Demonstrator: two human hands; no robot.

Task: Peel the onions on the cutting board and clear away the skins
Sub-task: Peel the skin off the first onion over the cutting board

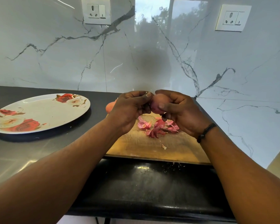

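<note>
I hold a small reddish onion (160,103) up above the wooden cutting board (144,146). My right hand (183,113) grips it with fingers and thumb curled round it. My left hand (129,110) pinches at the onion's left end with thumb and fingertips. A heap of pink onion skins (157,126) lies on the board below my hands. A second onion (110,106) sits at the board's far left corner, mostly hidden behind my left hand.
A large white plate (44,112) with red rose prints rests on the dark counter (39,147) to the left. Marble-look wall tiles with two sockets (96,11) stand behind. The counter's front edge (152,183) runs just below the board, with small skin flecks on it.
</note>
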